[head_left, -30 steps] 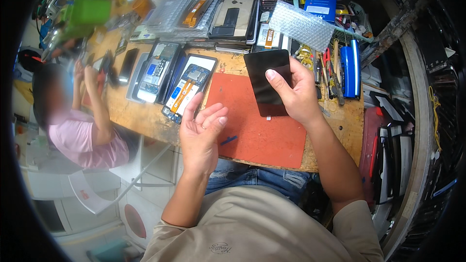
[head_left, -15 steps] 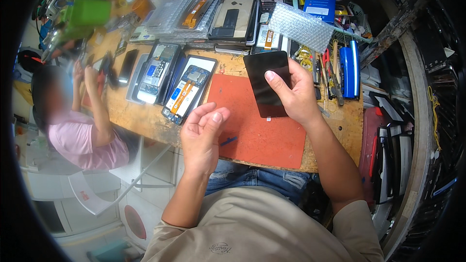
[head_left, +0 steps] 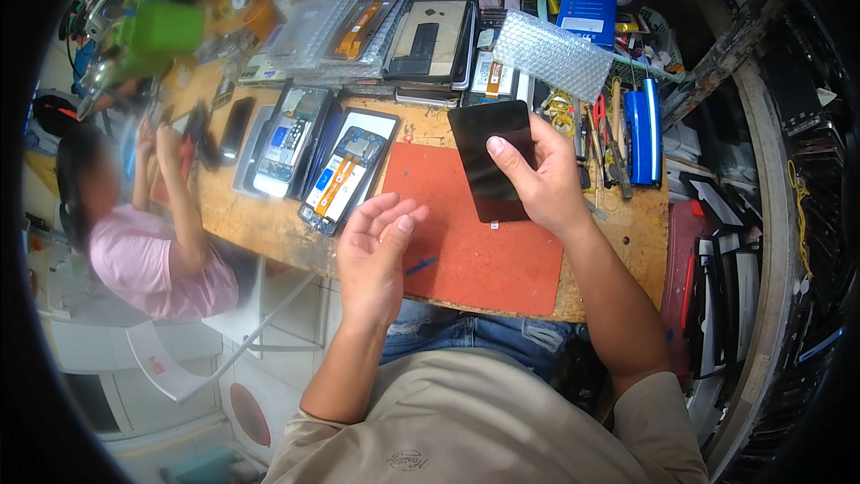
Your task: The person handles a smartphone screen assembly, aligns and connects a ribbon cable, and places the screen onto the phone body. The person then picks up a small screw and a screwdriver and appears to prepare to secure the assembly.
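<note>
Right hand (head_left: pixel 537 184) holds black phone screen panel (head_left: pixel 491 157) over far edge of red mat (head_left: pixel 475 251), thumb across glass; grip unchanged from a second ago. Left hand (head_left: pixel 376 246) empty, fingers now curling slightly, hovering at mat's left edge. Small blue tool (head_left: pixel 419 265) on mat, probably a pick. Bench (head_left: pixel 269 224) cluttered with opened phones (head_left: pixel 339 175).

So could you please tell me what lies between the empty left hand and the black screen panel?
In the head view, only bare red work mat separates the left hand from the black screen panel in the right hand.
</note>
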{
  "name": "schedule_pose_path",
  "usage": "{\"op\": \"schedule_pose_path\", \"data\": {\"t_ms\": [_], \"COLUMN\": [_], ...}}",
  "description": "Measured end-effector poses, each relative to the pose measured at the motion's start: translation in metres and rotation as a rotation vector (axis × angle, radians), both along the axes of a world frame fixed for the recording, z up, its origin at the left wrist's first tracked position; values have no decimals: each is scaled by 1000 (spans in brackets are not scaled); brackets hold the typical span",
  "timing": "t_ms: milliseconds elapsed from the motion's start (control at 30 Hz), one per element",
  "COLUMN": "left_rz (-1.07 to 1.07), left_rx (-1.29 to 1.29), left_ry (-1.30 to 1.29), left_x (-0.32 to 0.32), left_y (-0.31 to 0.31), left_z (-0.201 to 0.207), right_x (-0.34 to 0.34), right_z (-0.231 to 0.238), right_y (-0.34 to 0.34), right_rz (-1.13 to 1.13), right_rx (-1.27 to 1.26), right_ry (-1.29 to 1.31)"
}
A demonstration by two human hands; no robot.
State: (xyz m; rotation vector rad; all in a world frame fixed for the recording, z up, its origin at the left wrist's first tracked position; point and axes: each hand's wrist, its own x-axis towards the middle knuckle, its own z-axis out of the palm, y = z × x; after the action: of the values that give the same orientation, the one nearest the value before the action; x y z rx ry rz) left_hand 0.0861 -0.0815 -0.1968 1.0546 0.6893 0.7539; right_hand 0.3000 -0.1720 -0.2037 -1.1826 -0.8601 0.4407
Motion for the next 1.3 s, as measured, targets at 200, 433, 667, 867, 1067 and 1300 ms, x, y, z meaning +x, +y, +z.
{"op": "schedule_pose_path", "data": {"t_ms": [200, 433, 667, 867, 1067, 1300], "left_rz": [-168, 20, 23, -150, -25, -134], "left_rx": [216, 1080, 1197, 1265, 1211, 501], "left_ry": [167, 387, 788, 1135, 1028, 437], "left_x": [-15, -21, -21, -12, -5, -15], "left_y": [-1, 29, 92, 116, 112, 52], "left_z": [10, 17, 22, 12, 21, 29], "right_x": [0, 5, 5, 12, 20, 25], "right_z": [0, 7, 12, 17, 19, 17], "right_y": [-1, -5, -7, -12, -14, -12], "right_rz": [-1, -28, -12, 186, 327, 162], "right_rx": [1, -10, 0, 65, 88, 128], "right_ry": [14, 9, 22, 223, 361, 405]}}
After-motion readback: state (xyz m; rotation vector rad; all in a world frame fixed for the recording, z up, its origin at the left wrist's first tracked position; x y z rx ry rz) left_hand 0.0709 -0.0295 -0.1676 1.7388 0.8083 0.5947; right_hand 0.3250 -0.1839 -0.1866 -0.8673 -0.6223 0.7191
